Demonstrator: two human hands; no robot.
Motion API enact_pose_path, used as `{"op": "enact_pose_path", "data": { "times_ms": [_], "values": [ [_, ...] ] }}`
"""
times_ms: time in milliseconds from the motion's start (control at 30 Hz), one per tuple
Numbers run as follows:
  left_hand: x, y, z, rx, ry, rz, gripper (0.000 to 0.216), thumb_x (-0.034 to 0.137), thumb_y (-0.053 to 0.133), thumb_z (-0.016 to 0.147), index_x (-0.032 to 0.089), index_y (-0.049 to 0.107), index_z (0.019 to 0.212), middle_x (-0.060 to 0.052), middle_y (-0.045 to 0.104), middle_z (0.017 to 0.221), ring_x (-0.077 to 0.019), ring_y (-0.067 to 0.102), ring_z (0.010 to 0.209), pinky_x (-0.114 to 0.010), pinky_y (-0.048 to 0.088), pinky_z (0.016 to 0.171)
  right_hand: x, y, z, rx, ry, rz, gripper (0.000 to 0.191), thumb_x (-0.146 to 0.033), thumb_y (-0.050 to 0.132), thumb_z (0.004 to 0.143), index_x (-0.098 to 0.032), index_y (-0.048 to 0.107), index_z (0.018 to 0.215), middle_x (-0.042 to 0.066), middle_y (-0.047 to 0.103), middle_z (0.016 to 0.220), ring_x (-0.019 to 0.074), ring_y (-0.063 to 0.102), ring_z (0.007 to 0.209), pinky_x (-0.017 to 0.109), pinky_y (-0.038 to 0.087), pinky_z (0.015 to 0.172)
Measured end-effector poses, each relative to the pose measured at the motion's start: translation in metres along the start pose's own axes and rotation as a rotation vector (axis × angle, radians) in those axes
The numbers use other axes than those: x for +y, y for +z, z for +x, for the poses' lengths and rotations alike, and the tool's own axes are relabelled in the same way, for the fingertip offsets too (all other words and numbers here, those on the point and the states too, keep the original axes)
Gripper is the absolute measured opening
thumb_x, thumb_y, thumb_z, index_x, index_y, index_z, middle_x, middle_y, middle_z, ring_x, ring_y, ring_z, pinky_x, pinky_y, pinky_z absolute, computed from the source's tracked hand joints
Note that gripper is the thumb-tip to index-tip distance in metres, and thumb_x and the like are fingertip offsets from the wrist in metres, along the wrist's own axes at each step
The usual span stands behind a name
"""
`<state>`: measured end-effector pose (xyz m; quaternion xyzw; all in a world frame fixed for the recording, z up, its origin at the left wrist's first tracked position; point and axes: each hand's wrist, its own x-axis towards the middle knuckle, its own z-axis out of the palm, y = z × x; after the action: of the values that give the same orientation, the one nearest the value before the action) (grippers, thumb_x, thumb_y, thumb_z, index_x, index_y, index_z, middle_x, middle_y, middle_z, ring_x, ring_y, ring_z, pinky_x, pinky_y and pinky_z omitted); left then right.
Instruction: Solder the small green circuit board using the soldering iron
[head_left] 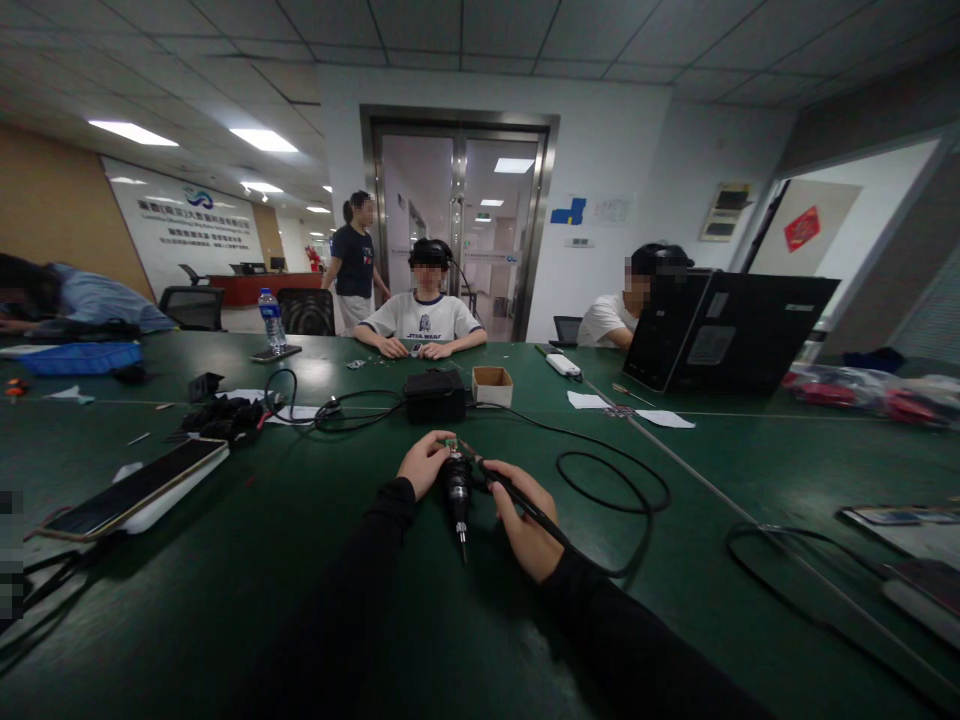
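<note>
My left hand (424, 464) is closed, fingers pinched at a small green circuit board (451, 443). Directly below that board is a black electric screwdriver (457, 482), its thin metal bit pointing toward me; whether the left fingers also touch it I cannot tell. Held like a pen in my right hand (529, 515) is a soldering iron (517, 494). Its tip reaches up and left to the board's edge, but contact is too small to make out. From the iron's rear a black cable runs back over the green table (352, 620).
Ahead stand a black power box (435, 396) and a small open cardboard box (492, 386). Cable loops (615, 480) lie to the right. A phone (139, 488) lies left, a computer case (727, 330) stands back right. Two co-workers (425, 318) sit across the table.
</note>
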<state>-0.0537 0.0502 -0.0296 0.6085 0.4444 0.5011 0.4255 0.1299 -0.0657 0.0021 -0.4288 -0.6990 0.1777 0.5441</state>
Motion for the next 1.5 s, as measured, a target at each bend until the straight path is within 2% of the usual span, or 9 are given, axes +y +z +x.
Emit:
{"op": "enact_pose_path", "data": {
  "times_ms": [133,500,867,1300,1500],
  "values": [
    [0.0028,0.0000,-0.0020,-0.004,0.015,-0.032,0.031,0.019,0.056,0.076,0.017,0.062,0.106,-0.004,0.071,0.086,-0.0174,0.065,0.085,-0.032,0.047,0.088,0.0011,0.0002,0.0000,-0.041,-0.042,-0.018,0.028,-0.026,0.050,0.091,-0.023,0.065,0.114,0.006,0.069,0.107,0.0204,0.066,0.094,0.035,0.054,0.087],
    [0.0067,0.0055,-0.0031,0.003,0.027,-0.089,0.030,0.022,0.060,0.073,0.016,0.063,0.102,-0.005,0.071,0.084,-0.0182,0.066,0.084,-0.032,0.049,0.086,0.0053,0.0026,0.0001,-0.032,-0.098,-0.046,0.027,-0.023,0.050,0.090,-0.023,0.065,0.112,0.005,0.069,0.108,0.0194,0.065,0.100,0.032,0.051,0.089],
    [0.0002,0.0065,-0.0004,0.021,0.031,-0.057,0.030,0.025,0.061,0.074,0.018,0.064,0.103,-0.005,0.071,0.086,-0.0181,0.066,0.085,-0.032,0.049,0.087,0.0051,0.0016,0.0004,0.033,-0.073,-0.060,0.026,-0.025,0.050,0.091,-0.022,0.065,0.112,0.006,0.069,0.109,0.0207,0.065,0.100,0.035,0.051,0.091],
    [0.0092,0.0076,-0.0034,-0.021,-0.014,-0.082,0.028,0.019,0.057,0.076,0.017,0.063,0.103,-0.006,0.073,0.087,-0.0182,0.067,0.087,-0.033,0.049,0.090,0.0069,0.0020,-0.0005,-0.011,-0.078,-0.052,0.026,-0.024,0.050,0.091,-0.024,0.066,0.112,0.005,0.069,0.109,0.0205,0.064,0.101,0.035,0.051,0.091],
    [0.0088,0.0060,-0.0028,-0.012,-0.016,-0.090,0.028,0.023,0.060,0.074,0.017,0.063,0.101,-0.005,0.073,0.084,-0.0186,0.068,0.084,-0.033,0.049,0.090,0.0065,0.0033,0.0008,-0.030,-0.096,-0.055,0.028,-0.024,0.050,0.090,-0.024,0.066,0.113,0.005,0.069,0.108,0.0203,0.065,0.100,0.035,0.051,0.092]
  ]
}}
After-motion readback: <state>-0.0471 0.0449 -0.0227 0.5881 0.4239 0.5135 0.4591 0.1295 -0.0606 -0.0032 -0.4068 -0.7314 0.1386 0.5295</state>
